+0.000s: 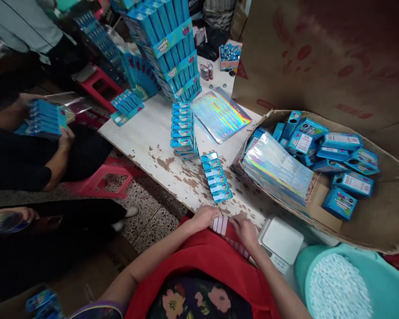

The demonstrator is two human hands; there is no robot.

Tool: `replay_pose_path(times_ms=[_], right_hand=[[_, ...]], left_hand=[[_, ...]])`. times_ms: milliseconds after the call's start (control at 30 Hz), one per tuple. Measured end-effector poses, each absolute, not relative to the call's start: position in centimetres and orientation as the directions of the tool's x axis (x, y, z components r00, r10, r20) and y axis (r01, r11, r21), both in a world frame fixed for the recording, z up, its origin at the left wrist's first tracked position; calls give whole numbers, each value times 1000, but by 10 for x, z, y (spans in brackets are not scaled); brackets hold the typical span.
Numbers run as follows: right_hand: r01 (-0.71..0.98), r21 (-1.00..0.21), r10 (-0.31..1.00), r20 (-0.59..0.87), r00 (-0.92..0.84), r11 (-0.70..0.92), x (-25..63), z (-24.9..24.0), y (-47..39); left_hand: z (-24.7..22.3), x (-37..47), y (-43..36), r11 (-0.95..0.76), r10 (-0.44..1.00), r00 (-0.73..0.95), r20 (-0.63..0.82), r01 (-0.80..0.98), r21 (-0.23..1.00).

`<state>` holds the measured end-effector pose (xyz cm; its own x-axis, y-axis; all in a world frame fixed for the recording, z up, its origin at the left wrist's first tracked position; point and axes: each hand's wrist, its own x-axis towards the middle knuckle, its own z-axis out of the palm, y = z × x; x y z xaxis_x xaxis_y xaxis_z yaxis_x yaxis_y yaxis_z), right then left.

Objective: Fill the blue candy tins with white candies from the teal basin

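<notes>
Both hands are low in front of me, at the table's near edge. My left hand (205, 217) has its fingers pressed on the left end of a red sheet of white labels (221, 225). On the sheet's right side, my right hand (245, 228) is closed, thumb and fingers together at its edge. Just beyond the hands lies a short row of small blue boxes (216, 177). Behind that stands another row of blue boxes (181, 126). A shiny holographic sheet stack (221, 114) lies flat to its right.
An open cardboard box (326, 221) with loose blue boxes and holographic sheets is at the right. Near my right arm are a white scale (282, 241) and a teal tub (302, 270) of pale candies. Tall blue stacks (169, 48) stand behind. Two people are at the left.
</notes>
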<state>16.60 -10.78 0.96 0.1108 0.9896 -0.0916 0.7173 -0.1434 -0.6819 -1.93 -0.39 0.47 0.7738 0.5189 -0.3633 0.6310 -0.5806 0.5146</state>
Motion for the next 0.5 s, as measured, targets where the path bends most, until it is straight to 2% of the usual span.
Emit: replay_pose_path(times_ms=[67, 100, 133, 200, 267, 300, 367, 433, 500], right_hand=[[704, -703, 995, -57, 85, -101, 149, 18, -91], [686, -724, 996, -37, 76, -79, 138, 24, -80], [659, -750, 997, -15, 72, -59, 126, 31, -67], [589, -808, 996, 37, 85, -20, 97, 49, -36], [522, -853, 991, 79, 104, 13, 65, 68, 4], [496, -868, 990, 89, 106, 25, 48, 75, 26], [469, -883, 995, 55, 80, 11, 16, 86, 71], [470, -883, 998, 33, 55, 3, -12, 88, 112], [490, -871, 999, 1, 52, -24, -32, 84, 144]], left_hand=[[23, -41, 12, -576, 567, 749, -342, 658, 484], [35, -55, 21, -557, 644, 708, -291, 694, 456], [47, -70, 28, -513, 755, 627, -192, 746, 424], [70, -98, 34, -349, 937, 320, 141, 850, 394], [83, -118, 29, -235, 897, 36, 440, 883, 406], [84, -123, 24, -246, 857, 8, 515, 886, 394], [73, -122, 12, -321, 844, 102, 526, 883, 343], [49, -114, 9, -322, 890, 157, 428, 881, 346], [20, -106, 21, -197, 944, 60, 324, 890, 411]])
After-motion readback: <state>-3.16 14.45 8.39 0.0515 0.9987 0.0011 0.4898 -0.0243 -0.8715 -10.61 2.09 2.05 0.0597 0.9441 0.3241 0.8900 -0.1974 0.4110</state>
